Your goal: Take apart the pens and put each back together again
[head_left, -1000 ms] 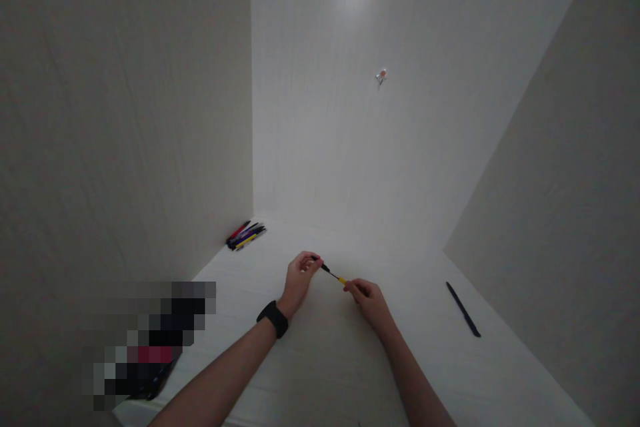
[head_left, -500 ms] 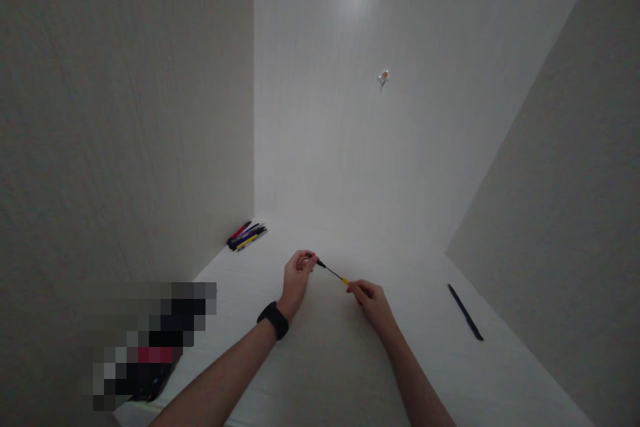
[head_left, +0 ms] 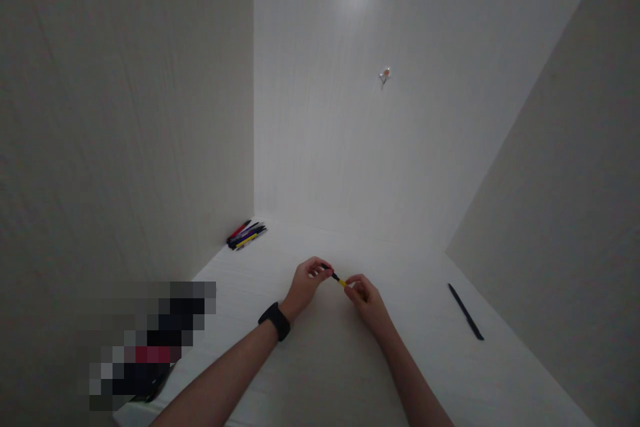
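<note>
Between my two hands is a pen, its black section (head_left: 335, 276) meeting its yellow barrel (head_left: 342, 283). Thumb and fingers of my left hand (head_left: 309, 284) pinch the black section; a black band is on that wrist. My right hand (head_left: 369, 301) has its fingertips closed around the yellow barrel, covering its lower end. The thin refill does not show between the two sections. Whether they are fully joined I cannot tell.
Several pens (head_left: 247, 235) lie bunched in the far left corner of the white table (head_left: 320, 373). A single black pen (head_left: 466, 311) lies by the right wall. Dark objects, partly pixelated, stand at the left edge. A small clear sticker (head_left: 385, 76) is on the back wall.
My left hand has moved right and slightly down with the black section, closing the gap to the yellow barrel. The thin refill that showed between them is now hidden.
</note>
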`<state>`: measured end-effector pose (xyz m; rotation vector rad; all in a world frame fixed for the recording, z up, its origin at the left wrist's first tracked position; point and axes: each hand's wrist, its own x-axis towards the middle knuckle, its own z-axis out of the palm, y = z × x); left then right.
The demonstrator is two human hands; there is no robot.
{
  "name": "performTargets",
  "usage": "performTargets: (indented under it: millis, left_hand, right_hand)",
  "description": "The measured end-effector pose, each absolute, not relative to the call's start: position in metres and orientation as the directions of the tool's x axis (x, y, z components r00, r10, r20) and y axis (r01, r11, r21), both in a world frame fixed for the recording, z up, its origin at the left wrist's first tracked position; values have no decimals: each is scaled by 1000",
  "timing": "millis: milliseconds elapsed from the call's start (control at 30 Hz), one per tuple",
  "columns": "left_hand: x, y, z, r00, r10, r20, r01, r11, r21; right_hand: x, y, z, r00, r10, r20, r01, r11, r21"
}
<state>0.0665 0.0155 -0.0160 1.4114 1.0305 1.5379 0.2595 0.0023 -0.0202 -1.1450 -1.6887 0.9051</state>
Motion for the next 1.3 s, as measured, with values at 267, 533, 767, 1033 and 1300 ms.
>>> performTargets:
  millis: [267, 533, 767, 1033, 1300]
  left_hand:
    - [67, 13, -12, -49, 922, 383, -19, -384, 923]
    - [68, 11, -11, 3, 924, 383, -39, -383, 923]
    - [71, 8, -7, 64, 928, 367, -121, -357, 926]
    - [71, 11, -11, 89, 928, 361, -135, -348, 928]
    - [72, 12, -14, 89, 936, 341, -110, -331, 937]
  right_hand:
    - [255, -4, -17, -216, 940, 263, 265, 315, -911]
    - [253, -2, -19, -190, 946, 261, 251, 304, -919]
    - [254, 0, -20, -170, 947, 274, 224, 307, -925]
    - [256, -2, -19, -174, 945, 276, 227, 312, -923]
    - [257, 4, -26, -180, 947, 267, 272, 309, -911]
